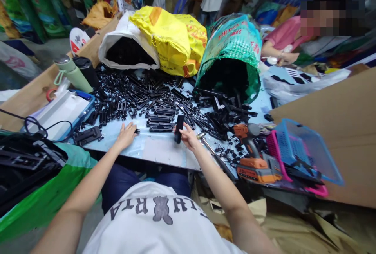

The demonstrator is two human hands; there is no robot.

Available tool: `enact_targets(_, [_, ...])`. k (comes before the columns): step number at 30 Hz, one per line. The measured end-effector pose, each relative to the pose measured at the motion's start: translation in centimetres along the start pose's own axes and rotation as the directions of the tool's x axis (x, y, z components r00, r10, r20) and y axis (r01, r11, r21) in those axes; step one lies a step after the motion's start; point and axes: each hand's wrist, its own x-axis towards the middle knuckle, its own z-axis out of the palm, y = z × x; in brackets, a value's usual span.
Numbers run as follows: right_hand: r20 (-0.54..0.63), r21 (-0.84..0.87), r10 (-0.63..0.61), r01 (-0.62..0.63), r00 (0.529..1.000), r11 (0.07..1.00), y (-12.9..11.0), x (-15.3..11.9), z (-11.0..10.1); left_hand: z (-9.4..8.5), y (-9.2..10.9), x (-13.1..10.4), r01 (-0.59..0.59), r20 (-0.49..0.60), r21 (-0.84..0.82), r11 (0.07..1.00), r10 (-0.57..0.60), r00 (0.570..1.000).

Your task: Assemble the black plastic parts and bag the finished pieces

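- Pale blue worktop (112,130) lies under both hands, strewn beyond them with loose black parts (123,93); three sacks lie past those, the dark insides of the white sack (129,31) and the green sack (232,38) hard to make out.
- Right hand (189,137): fingers closed around a black bar (179,128), gripping its right side.
- The black bar's long axis runs nearly up and down in the view, narrow end uppermost, across the line of the row behind it. Whether it stands on end or slopes away from the body is unclear; fingers hide part of its right side.
- Left hand (126,136): low at the worktop, palm down, fingers loosely spread, fingertips at a small black piece (137,131). I cannot tell whether they pinch it, nor which way it points.
- Between the hands and farther out, a row of black bars (160,122) points left to right.
- Right of the right hand: a hammer (214,150), slanting, then an orange drill (252,156).
- Far right, beyond the drill, a person (286,36) in pink is cut off, partly behind cardboard (331,128).
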Motion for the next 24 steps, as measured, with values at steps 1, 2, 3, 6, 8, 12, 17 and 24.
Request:
enact_targets(1, [0.044,0.078,-0.001,-0.003,0.999,0.997,0.1,-0.6,1.1,0.0,0.2,-0.1,-0.024,-0.012,-0.033,0.999,0.024,1.0])
enact_targets(2, [0.069,0.112,-0.008,0.001,0.998,0.994,0.2,-1.1,2.0,0.1,0.6,-0.1,-0.037,-0.032,-0.068,0.997,0.035,0.999])
enact_targets(3, [0.082,0.119,-0.021,0.011,0.996,0.993,0.4,-1.5,2.7,0.0,1.4,-0.1,-0.038,-0.053,-0.102,0.994,0.033,0.998])
enact_targets(6, [0.08,-0.015,-0.092,0.093,0.993,0.996,1.2,-2.8,2.5,-0.4,3.9,-0.5,0.034,-0.077,-0.17,0.985,-0.047,0.996])
enact_targets(8, [0.083,-0.266,-0.171,0.187,0.982,0.946,1.4,-3.7,0.8,-0.9,5.4,-0.8,0.1,-0.078,-0.194,0.976,-0.117,0.99])
enact_targets(12, [0.284,-0.758,-0.297,0.403,0.912,0.513,0.5,-4.8,-2.1,-1.5,7.5,-1.3,0.066,-0.115,-0.27,0.961,-0.1,0.988])
enact_targets(17, [0.523,-0.812,-0.201,0.556,0.828,0.179,0.1,-3.8,0.6,-1.5,8.9,-1.2,0.069,-0.059,-0.373,0.925,-0.098,0.993])
enact_targets(24, [0.279,-0.602,-0.177,0.315,0.944,0.733,1.1,-2.1,6.0,-0.7,10.6,-1.7,0.084,-0.069,-0.624,0.777,-0.162,0.984])
